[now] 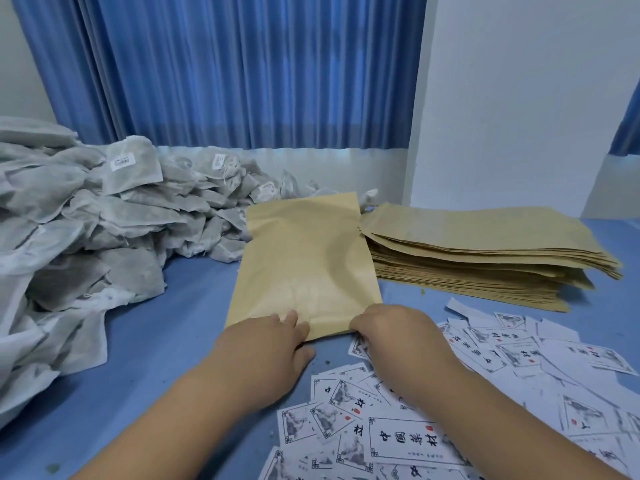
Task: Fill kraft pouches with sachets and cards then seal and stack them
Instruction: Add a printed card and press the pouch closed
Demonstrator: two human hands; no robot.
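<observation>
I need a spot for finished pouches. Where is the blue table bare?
Bare blue tabletop lies between the heap of grey-white fabric sachets and the flat kraft paper pouch, running nearward beside the left hand. Crowded right: the stack of kraft pouches and scattered printed paper cards.
</observation>
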